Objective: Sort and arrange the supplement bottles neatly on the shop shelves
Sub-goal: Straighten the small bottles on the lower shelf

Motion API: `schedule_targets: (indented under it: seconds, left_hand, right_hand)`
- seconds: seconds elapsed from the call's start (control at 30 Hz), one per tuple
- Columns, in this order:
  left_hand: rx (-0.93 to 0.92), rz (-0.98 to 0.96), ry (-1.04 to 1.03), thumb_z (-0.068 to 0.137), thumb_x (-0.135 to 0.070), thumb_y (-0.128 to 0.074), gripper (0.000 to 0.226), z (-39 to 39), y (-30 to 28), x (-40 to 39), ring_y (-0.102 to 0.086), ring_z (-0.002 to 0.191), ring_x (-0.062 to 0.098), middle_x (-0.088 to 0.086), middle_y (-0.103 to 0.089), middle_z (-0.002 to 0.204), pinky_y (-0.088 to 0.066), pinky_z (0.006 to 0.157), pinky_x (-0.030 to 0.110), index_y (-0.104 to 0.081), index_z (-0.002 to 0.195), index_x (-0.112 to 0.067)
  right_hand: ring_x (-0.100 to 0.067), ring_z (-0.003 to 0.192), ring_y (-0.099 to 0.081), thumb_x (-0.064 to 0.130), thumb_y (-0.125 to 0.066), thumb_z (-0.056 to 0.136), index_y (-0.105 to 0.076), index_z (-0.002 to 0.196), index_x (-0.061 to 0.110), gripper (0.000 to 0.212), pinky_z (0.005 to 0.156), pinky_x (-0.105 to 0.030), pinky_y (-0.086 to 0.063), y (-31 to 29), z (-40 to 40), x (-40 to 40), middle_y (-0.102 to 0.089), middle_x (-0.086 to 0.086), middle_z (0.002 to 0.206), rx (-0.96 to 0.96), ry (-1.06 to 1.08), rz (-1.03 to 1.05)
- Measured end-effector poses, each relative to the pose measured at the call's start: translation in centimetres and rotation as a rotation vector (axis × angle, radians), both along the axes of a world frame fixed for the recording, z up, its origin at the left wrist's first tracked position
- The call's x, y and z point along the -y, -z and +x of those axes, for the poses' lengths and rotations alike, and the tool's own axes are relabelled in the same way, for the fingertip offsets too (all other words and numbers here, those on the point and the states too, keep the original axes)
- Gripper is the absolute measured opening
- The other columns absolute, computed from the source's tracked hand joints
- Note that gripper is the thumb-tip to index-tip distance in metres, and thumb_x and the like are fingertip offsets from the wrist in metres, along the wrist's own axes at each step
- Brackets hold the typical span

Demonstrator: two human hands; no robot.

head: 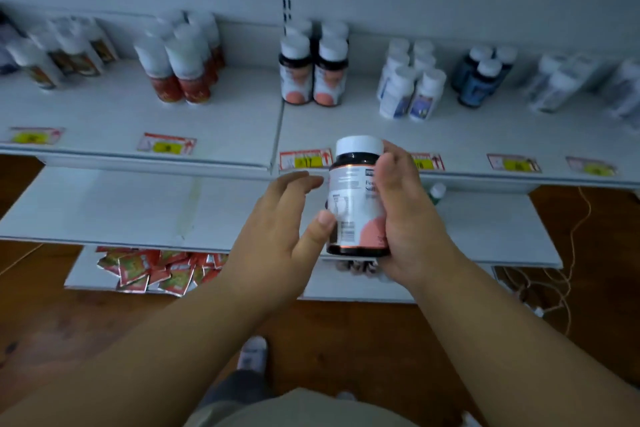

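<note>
My right hand (405,215) grips a dark supplement bottle (353,198) with a white cap and a white-and-salmon label, held upright in front of the upper shelf's edge. My left hand (277,222) is beside it with fingers extended; its thumb touches the bottle's lower left side. On the upper shelf (214,121) behind stand matching dark bottles with salmon labels (313,69). Left of them stand red-labelled bottles (180,62), and white bottles (410,83) are to the right.
Blue bottles (483,74) and more white ones (561,83) stand further right; brown-labelled bottles (62,48) at far left. Price tags (304,159) line the shelf edge. A lower shelf (114,208) is bare on the left. Red sachets (156,269) lie below; cords (554,281) trail on the floor.
</note>
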State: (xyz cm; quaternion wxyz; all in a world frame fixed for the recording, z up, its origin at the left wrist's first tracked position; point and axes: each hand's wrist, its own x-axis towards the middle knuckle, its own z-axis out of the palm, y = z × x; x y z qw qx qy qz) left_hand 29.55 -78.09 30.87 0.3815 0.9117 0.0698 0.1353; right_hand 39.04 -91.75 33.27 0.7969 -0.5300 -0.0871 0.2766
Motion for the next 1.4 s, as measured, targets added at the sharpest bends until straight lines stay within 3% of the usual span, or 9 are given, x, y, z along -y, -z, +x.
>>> schedule_targets:
  seconds: [0.1, 0.23, 0.47, 0.63, 0.77, 0.9, 1.07, 1.17, 1.4]
  left_hand:
    - [0.04, 0.005, 0.006, 0.092, -0.07, -0.017, 0.065, 1.4, -1.0, -4.1, -0.039, 0.13, 0.005, -0.015, -0.036, 0.143, -0.039, 0.101, 0.03, -0.035, 0.143, -0.034]
    - [0.053, -0.02, 0.039, 0.088, -0.075, -0.012, 0.072, 3.3, -2.4, -8.7, -0.04, 0.13, 0.006, -0.015, -0.034, 0.144, -0.04, 0.1, 0.033, -0.036, 0.142, -0.035]
    - [0.083, -0.056, 0.143, 0.092, -0.071, -0.015, 0.072, 6.9, -3.1, -10.8, -0.042, 0.129, 0.009, -0.01, -0.038, 0.143, -0.044, 0.102, 0.037, -0.04, 0.142, -0.026]
    - [0.027, -0.024, 0.079, 0.088, -0.076, -0.01, 0.077, 10.6, -1.6, -10.2, -0.04, 0.129, 0.008, -0.01, -0.038, 0.144, -0.041, 0.105, 0.037, -0.039, 0.142, -0.029]
    - [-0.06, 0.063, 0.035, 0.084, -0.081, -0.003, 0.084, 13.6, -0.4, -9.3, -0.037, 0.133, 0.012, -0.007, -0.038, 0.147, -0.039, 0.107, 0.044, -0.038, 0.142, -0.031]
    - [-0.103, 0.099, -0.043, 0.085, -0.079, -0.002, 0.081, 15.6, 0.7, -8.6, -0.035, 0.136, 0.015, -0.007, -0.036, 0.15, -0.036, 0.109, 0.043, -0.036, 0.143, -0.034]
    - [-0.175, 0.231, -0.103, 0.088, -0.075, -0.005, 0.079, 16.3, 2.4, -9.4, -0.035, 0.136, 0.018, -0.004, -0.035, 0.151, -0.032, 0.109, 0.038, -0.035, 0.145, -0.031]
    - [-0.258, 0.343, -0.101, 0.085, -0.079, -0.001, 0.086, 16.2, 3.1, -11.1, -0.03, 0.14, 0.02, -0.002, -0.031, 0.154, -0.026, 0.111, 0.039, -0.03, 0.148, -0.03]
    - [-0.383, 0.524, 0.037, 0.082, -0.081, 0.0, 0.093, 17.6, 4.9, -15.2, -0.009, 0.149, 0.024, 0.007, -0.017, 0.162, -0.011, 0.121, 0.042, -0.013, 0.154, -0.022]
  right_hand:
    - [-0.033, 0.092, -0.07, 0.042, -0.092, 0.053, -0.053, 0.12, 0.021, 0.08, 0.071, -0.049, -0.056, -1.2, 0.9, -3.3, -0.068, -0.014, 0.114, -0.048, 0.012, 0.026]
    - [-0.028, 0.095, -0.07, 0.03, -0.068, 0.076, -0.057, 0.118, 0.017, 0.046, 0.073, -0.047, -0.056, -2.1, 2.6, -6.8, -0.07, -0.015, 0.113, -0.196, 0.068, 0.102]
    - [-0.036, 0.099, -0.068, 0.052, -0.091, 0.05, -0.049, 0.132, 0.014, 0.1, 0.077, -0.052, -0.056, -2.5, 6.3, -8.8, -0.066, -0.02, 0.116, -0.144, 0.017, 0.073]
    - [-0.041, 0.106, -0.063, 0.029, -0.07, 0.074, -0.054, 0.124, 0.016, 0.054, 0.091, -0.059, -0.051, -2.4, 10.6, -8.4, -0.069, -0.018, 0.11, -0.134, 0.089, -0.024]
    - [-0.034, 0.098, -0.066, 0.055, -0.068, 0.074, -0.051, 0.133, 0.012, 0.075, 0.083, -0.051, -0.056, -1.7, 14.5, -8.3, -0.063, -0.025, 0.12, -0.275, 0.03, -0.083]
    - [-0.04, 0.097, -0.066, 0.05, -0.09, 0.05, -0.048, 0.125, 0.013, 0.094, 0.08, -0.056, -0.057, -1.0, 17.2, -8.6, -0.062, -0.024, 0.12, -0.064, -0.067, -0.21]
    - [-0.017, 0.096, -0.07, 0.016, -0.078, 0.08, -0.055, 0.115, 0.029, 0.044, 0.082, -0.042, -0.06, 0.6, 18.9, -9.8, -0.07, 0.001, 0.105, 0.264, -0.096, -0.423]
    - [0.0, 0.099, -0.064, 0.025, -0.077, 0.082, -0.05, 0.116, 0.038, 0.046, 0.082, -0.025, -0.054, 1.5, 18.9, -11.2, -0.065, 0.015, 0.109, 0.502, -0.138, -0.547]
    - [0.0, 0.114, -0.049, 0.025, -0.076, 0.083, -0.045, 0.125, 0.031, 0.052, 0.097, -0.023, -0.045, 3.2, 17.8, -14.0, -0.048, 0.013, 0.125, 0.887, -0.053, -0.668]
